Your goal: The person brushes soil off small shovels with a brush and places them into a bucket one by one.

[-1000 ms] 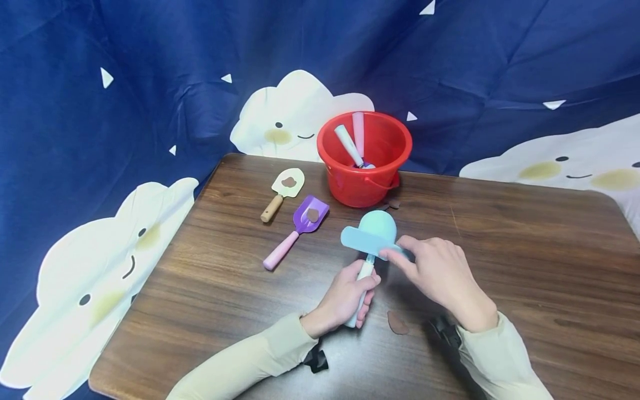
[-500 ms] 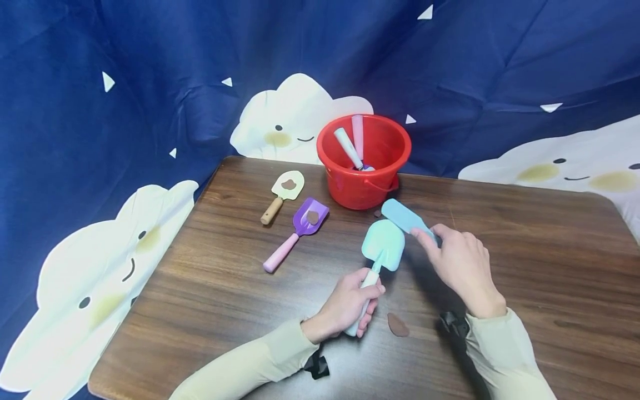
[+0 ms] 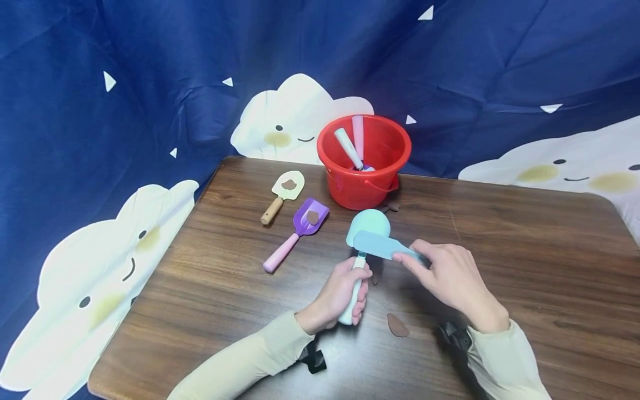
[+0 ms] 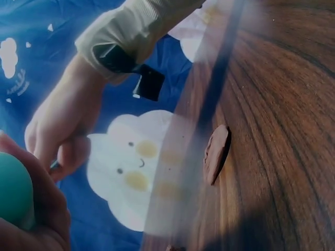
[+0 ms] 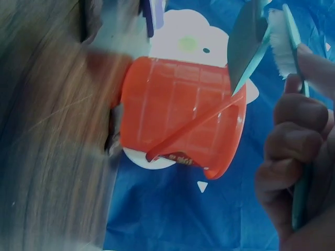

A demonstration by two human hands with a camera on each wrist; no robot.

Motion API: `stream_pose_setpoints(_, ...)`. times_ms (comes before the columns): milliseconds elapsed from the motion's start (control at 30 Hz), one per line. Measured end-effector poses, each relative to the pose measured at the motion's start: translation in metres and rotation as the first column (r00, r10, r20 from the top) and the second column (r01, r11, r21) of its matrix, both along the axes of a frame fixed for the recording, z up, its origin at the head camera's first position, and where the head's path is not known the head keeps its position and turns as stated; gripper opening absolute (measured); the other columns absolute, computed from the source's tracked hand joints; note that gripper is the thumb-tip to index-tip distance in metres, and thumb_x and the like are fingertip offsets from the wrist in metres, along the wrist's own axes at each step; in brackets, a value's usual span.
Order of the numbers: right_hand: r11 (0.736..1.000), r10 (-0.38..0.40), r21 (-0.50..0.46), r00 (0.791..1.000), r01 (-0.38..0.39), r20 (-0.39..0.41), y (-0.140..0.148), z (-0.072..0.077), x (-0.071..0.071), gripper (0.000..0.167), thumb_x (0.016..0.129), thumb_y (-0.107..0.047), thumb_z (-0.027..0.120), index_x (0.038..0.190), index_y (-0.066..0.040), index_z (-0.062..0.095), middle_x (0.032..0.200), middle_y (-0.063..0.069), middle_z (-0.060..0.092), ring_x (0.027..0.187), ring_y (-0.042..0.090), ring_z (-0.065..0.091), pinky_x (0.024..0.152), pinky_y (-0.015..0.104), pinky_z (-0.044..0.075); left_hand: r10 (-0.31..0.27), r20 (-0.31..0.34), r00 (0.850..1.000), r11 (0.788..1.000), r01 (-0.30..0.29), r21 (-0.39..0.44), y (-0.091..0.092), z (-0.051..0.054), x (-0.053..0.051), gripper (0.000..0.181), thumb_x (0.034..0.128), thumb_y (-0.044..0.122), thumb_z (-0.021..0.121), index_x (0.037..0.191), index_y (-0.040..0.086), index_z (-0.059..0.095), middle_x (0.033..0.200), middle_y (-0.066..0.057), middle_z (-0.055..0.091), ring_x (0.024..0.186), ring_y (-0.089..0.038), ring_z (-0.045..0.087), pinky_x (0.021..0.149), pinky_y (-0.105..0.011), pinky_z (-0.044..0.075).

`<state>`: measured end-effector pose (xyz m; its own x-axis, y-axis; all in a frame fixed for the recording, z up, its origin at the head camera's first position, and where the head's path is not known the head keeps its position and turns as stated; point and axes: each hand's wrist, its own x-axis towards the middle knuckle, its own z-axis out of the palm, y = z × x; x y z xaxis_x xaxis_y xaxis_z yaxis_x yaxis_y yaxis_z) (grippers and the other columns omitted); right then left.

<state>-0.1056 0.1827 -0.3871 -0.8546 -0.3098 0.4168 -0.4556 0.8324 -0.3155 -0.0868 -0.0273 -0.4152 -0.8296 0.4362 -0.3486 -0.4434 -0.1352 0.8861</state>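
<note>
My left hand (image 3: 336,294) grips the pale handle of a mint-green toy shovel (image 3: 371,223), whose blade is raised above the table toward the bucket. My right hand (image 3: 452,280) holds a light-blue brush (image 3: 376,245) by its handle, thumb and fingers pinching near the neck. In the head view the brush head lies across the base of the blade. White bristles (image 5: 282,44) face the shovel blade (image 5: 247,39) in the right wrist view; whether they touch it I cannot tell. The left wrist view catches only the rounded green handle end (image 4: 14,191) inside the left hand.
Behind the shovel stands a red bucket (image 3: 352,186) with two tool handles leaning inside. A purple shovel (image 3: 302,218) and a cream shovel (image 3: 295,180), each with a brown patch on its blade, lie left. A flat brown piece (image 3: 398,325) lies near the hands.
Half a second ago the brush was off the blade's right edge; it has swung left and down across the blade's base. The shovel has shifted slightly left and turned.
</note>
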Motion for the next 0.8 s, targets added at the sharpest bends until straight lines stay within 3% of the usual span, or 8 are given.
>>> stream_pose_setpoints(200, 0.998, -0.013, -0.055, 1.0, 0.013, -0.002, 0.008, -0.005, -0.006, 0.023, 0.081, -0.033, 0.076, 0.07, -0.025, 0.057, 0.05, -0.014, 0.029, 0.046, 0.004, 0.029, 0.042, 0.019, 0.023, -0.018, 0.005, 1.0, 1.0, 0.018, 0.002, -0.001, 0.003, 0.002, 0.007, 0.0885, 0.018, 0.048, 0.089, 0.013, 0.042, 0.047, 0.002, 0.036, 0.029, -0.011, 0.033, 0.024, -0.028, 0.03)
stream_pose_setpoints(300, 0.994, -0.068, -0.084, 0.998, 0.069, 0.013, 0.01, -0.007, -0.011, 0.019, 0.083, -0.033, 0.074, 0.075, -0.019, 0.062, 0.048, -0.01, 0.033, 0.046, 0.008, 0.031, 0.043, 0.022, 0.025, -0.031, -0.004, 1.0, 0.999, 0.031, -0.009, -0.001, 0.004, 0.004, 0.006, 0.089, 0.017, 0.047, 0.089, 0.012, 0.043, 0.046, 0.002, 0.036, 0.029, -0.012, 0.033, 0.023, -0.028, 0.029)
stream_pose_setpoints(467, 0.976, -0.183, -0.098, 0.978, 0.193, 0.099, 0.012, -0.006, -0.016, 0.03, 0.089, -0.04, 0.065, 0.083, -0.011, 0.065, 0.049, -0.005, 0.035, 0.05, 0.016, 0.037, 0.044, 0.026, 0.026, -0.042, -0.023, 0.999, 0.998, 0.041, -0.041, 0.002, 0.004, 0.008, 0.007, 0.0892, 0.015, 0.048, 0.092, 0.01, 0.045, 0.046, 0.001, 0.037, 0.029, -0.012, 0.033, 0.023, -0.029, 0.031)
stream_pose_setpoints(600, 0.964, -0.231, -0.098, 0.963, 0.245, 0.142, 0.01, 0.0, -0.015, 0.036, 0.092, -0.043, 0.061, 0.087, -0.008, 0.067, 0.048, -0.003, 0.039, 0.052, 0.02, 0.042, 0.046, 0.029, 0.029, -0.054, -0.049, 0.997, 0.996, 0.05, -0.08, 0.004, 0.003, 0.008, 0.008, 0.0903, 0.016, 0.049, 0.093, 0.009, 0.045, 0.048, -0.001, 0.038, 0.03, -0.012, 0.035, 0.024, -0.029, 0.033)
stream_pose_setpoints(700, 0.967, -0.216, -0.104, 0.967, 0.231, 0.134, 0.003, 0.005, -0.012, 0.035, 0.091, -0.043, 0.062, 0.087, -0.008, 0.068, 0.047, -0.004, 0.041, 0.051, 0.019, 0.044, 0.048, 0.03, 0.031, -0.054, -0.07, 0.996, 0.994, 0.047, -0.102, 0.005, 0.001, 0.005, 0.008, 0.0916, 0.016, 0.049, 0.094, 0.009, 0.046, 0.05, -0.001, 0.039, 0.031, -0.013, 0.036, 0.026, -0.028, 0.035)
stream_pose_setpoints(800, 0.981, -0.154, -0.094, 0.979, 0.167, 0.132, -0.007, 0.011, -0.005, 0.031, 0.089, -0.042, 0.064, 0.084, -0.012, 0.068, 0.047, -0.006, 0.041, 0.05, 0.015, 0.041, 0.049, 0.028, 0.033, -0.051, -0.091, 0.995, 0.992, 0.04, -0.122, 0.006, -0.001, 0.003, 0.009, 0.0924, 0.017, 0.048, 0.095, 0.009, 0.047, 0.053, -0.002, 0.041, 0.032, -0.013, 0.038, 0.027, -0.027, 0.037)
